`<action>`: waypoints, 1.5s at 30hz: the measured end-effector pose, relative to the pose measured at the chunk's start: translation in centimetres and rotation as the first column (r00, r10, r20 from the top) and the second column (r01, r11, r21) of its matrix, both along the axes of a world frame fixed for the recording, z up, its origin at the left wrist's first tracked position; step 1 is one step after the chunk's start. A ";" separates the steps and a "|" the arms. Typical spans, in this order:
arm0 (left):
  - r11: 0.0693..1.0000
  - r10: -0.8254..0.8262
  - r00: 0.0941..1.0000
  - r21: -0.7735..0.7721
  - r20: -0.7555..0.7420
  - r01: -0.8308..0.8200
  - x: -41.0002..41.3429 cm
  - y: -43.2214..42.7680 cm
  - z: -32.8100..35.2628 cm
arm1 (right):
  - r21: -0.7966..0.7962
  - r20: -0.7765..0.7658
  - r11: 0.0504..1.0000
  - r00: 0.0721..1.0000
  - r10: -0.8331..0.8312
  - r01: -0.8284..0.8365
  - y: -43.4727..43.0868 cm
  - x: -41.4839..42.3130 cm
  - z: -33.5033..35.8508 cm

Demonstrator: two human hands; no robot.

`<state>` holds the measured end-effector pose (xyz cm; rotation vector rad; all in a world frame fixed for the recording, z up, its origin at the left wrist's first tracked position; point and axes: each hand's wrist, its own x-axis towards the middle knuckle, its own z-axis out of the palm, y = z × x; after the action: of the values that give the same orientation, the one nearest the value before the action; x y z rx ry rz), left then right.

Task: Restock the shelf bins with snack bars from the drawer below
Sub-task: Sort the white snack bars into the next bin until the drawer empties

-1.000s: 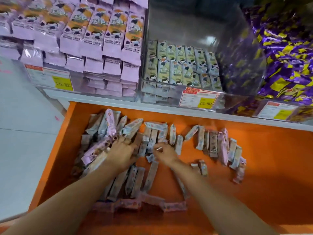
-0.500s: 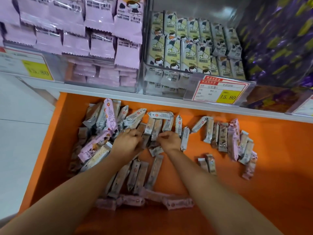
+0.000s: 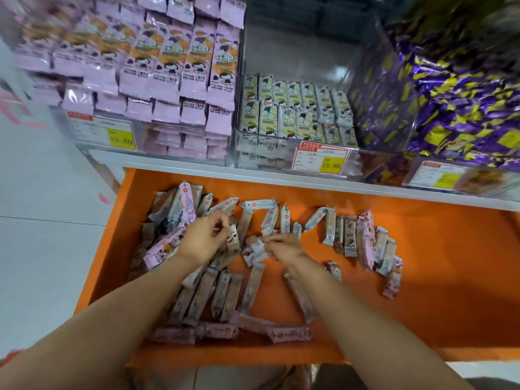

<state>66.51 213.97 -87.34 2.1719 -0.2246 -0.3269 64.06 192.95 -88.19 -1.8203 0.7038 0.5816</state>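
Note:
An orange drawer [image 3: 439, 299] stands pulled out under the shelf, with several wrapped snack bars [image 3: 351, 237] scattered over its floor. My left hand [image 3: 204, 237] hovers over the left pile, its fingers curled round a small bar [image 3: 232, 239] that stands upright. My right hand [image 3: 284, 246] pinches a crumpled pale bar [image 3: 254, 250] in the drawer's middle. Above, a clear shelf bin [image 3: 284, 156] holds yellowish packs and is only partly filled. Left of it, a bin of pink packs [image 3: 180, 80] is stacked high.
A bin of purple and yellow wrapped sweets [image 3: 450, 94] fills the right of the shelf. Price tags [image 3: 320, 160] hang on the bin fronts. The white shelf edge [image 3: 281, 178] overhangs the drawer's back. Pale tiled floor [image 3: 42, 235] lies to the left.
Both hands have lifted slightly off the pile, each with a bar in its fingers. The camera has tilted up, so more of the shelf bins shows.

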 end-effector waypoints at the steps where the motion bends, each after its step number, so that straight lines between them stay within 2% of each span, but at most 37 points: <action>1: 0.999 0.035 0.999 -0.025 -0.016 -0.036 -0.3 0.0 0.7 | 0.002 0.026 1.000 1.000 -0.006 0.006 0.0 -0.3 0.6; 4: 0.970 0.203 0.973 -0.113 -0.111 -0.216 -0.9 -0.1 2.3 | 0.070 0.113 0.996 0.992 -0.060 0.052 -0.2 -1.2 2.7; 6: 0.912 0.311 0.920 -0.198 -0.238 -0.359 -0.9 0.2 2.8 | 0.171 0.181 0.982 0.977 -0.110 0.079 -0.4 -1.7 4.1; 8: 0.854 0.351 0.866 -0.256 -0.357 -0.452 -1.0 0.5 3.1 | 0.295 0.217 0.951 0.964 -0.156 0.088 -0.4 -2.3 5.2; 11: 0.776 0.385 0.803 -0.312 -0.454 -0.549 -1.5 0.5 4.8 | 0.379 0.262 0.924 0.951 -0.167 0.057 0.0 -2.9 6.2; 16: 0.734 0.289 0.785 -0.399 -0.549 -0.549 -2.8 0.4 6.5 | 0.348 0.293 0.937 0.949 -0.116 0.007 1.2 -3.8 6.7; 23: 0.716 0.318 0.710 -0.331 -0.628 -0.614 -3.4 0.7 7.3 | 0.386 0.328 0.918 0.944 -0.042 -0.093 1.8 -4.5 8.2; 30: 0.764 0.312 0.734 -0.299 -0.604 -0.571 -3.3 0.8 7.3 | 0.296 0.351 0.882 0.900 0.257 -0.367 1.8 -4.5 8.2; 32: 0.779 0.299 0.745 -0.299 -0.596 -0.552 -3.2 0.8 7.3 | 0.253 0.333 0.886 0.895 0.298 -0.389 2.0 -4.4 8.4; 37: 0.778 0.273 0.751 -0.322 -0.601 -0.540 -3.1 0.3 7.3 | 0.190 0.345 0.936 0.913 0.220 -0.297 2.5 -3.3 7.5; 40: 0.731 0.327 0.728 -0.327 -0.603 -0.599 -2.7 0.4 7.6 | 0.150 0.298 0.973 0.947 0.124 -0.175 2.1 -2.6 6.7; 43: 0.663 0.336 0.692 -0.362 -0.639 -0.655 -2.2 1.2 7.6 | 0.232 0.224 0.972 0.972 -0.077 0.024 1.3 -2.5 6.4; 45: 0.631 0.307 0.678 -0.391 -0.668 -0.670 -2.0 1.7 7.4 | 0.346 0.160 0.925 0.961 -0.226 0.160 0.8 -2.6 6.8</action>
<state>64.46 215.65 -79.91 1.3140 0.5648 -0.4491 61.42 193.71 -81.43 -1.4516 0.6029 0.3555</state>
